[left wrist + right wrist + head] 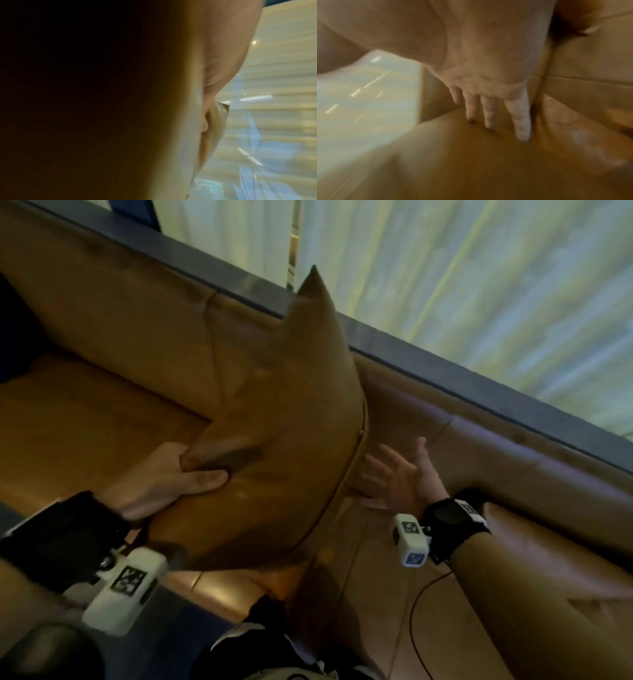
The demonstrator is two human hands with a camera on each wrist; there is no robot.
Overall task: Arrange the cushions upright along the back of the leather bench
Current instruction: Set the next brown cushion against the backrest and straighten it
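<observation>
Pale curtains (pixel 479 285) behind the leather desk (pixel 102 313): your left hand (pixel 164 477) pinches the brown cushion (pixel 291 422) by a corner above the seat, right hand (pixel 397 474) spread against its side, so seat it squarely, upright against the backrest.

Looks like a lounge or cafe-type seating area to me: a long tan leather bench (pixel 120 344) with a padded back, a dark ledge (pixel 445 361) running along its top, and pale sheer curtains (pixel 479 268) hanging right behind it.
</observation>
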